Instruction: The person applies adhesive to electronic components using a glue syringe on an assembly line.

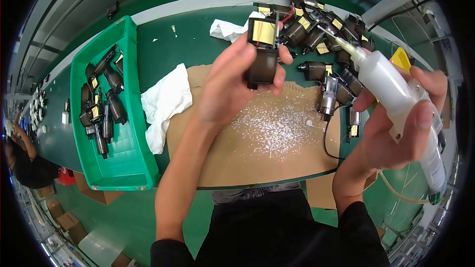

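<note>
Green desk [190, 52], bowed by the lens, fills most of the view; green floor [138, 217] below. Dark cyl. unit [262, 69] w/ yellow label is up over the desk, approx. centre, above the far edge of a cardboard sheet [232, 168]. L-hand grip [230, 81] closed round it, thumb on near side, label end up. R-hand grip [396, 128] wrapped round a white syringe-type dispenser [383, 79], thin tip aimed up-left, apart from the held unit; tip overlaps the pile in view, contact can't tell. Pale hose [403, 199] loops near dispenser's rear end.

Sheet: white bits [277, 131] scattered, densest mid-right. Black cable [326, 143] curves over its R edge. White cloth [168, 96] overlaps L edge; second cloth [228, 29] behind L hand. Pile of similar dark units [297, 32], far R of desk, some w/ yellow labels. Green tray [111, 165] on L, more dark units inside, approx. far half. Yellow item [401, 59] behind R hand, partly hidden. Far L: another person [32, 170], near the desk. Cardboard boxes [69, 222] on floor, lower L.
</note>
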Available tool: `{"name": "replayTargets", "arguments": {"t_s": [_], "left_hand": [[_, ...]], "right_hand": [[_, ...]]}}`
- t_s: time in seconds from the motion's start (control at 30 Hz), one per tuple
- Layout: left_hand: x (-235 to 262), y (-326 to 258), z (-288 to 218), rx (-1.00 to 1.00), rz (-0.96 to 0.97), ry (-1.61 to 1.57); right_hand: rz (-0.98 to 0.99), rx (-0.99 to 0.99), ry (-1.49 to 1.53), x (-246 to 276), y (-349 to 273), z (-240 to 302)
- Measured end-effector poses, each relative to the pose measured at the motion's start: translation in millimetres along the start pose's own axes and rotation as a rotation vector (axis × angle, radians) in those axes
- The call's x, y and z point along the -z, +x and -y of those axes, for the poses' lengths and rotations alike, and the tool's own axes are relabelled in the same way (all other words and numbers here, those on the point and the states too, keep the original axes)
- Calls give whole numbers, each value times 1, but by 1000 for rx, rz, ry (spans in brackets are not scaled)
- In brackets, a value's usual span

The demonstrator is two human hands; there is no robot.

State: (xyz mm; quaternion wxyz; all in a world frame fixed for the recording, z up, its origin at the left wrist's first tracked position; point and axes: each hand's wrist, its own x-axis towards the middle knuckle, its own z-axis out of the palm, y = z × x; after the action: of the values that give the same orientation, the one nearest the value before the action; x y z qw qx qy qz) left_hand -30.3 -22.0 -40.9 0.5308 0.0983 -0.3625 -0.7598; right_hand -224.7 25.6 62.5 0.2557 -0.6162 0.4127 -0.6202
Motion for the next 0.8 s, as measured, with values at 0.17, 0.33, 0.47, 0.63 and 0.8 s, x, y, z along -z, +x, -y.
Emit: {"name": "replayTargets", "arguments": {"t_s": [0.17, 0.33, 0.47, 0.63, 0.8], "left_hand": [[-17, 0, -5, 82, -124, 32], [-12, -4, -3, 90, -62, -24], [-1, -3, -2, 102, 35, 104], [4, -9, 0, 98, 129, 47], [1, -10, -7, 129, 169, 36]], "right_hand": [[76, 39, 88, 17, -1, -7], [193, 42, 139, 13, -10, 1], [86, -60, -9, -10, -20, 19], [162, -192, 2, -18, -19, 0], [119, -284, 163, -24, -19, -1]]}}
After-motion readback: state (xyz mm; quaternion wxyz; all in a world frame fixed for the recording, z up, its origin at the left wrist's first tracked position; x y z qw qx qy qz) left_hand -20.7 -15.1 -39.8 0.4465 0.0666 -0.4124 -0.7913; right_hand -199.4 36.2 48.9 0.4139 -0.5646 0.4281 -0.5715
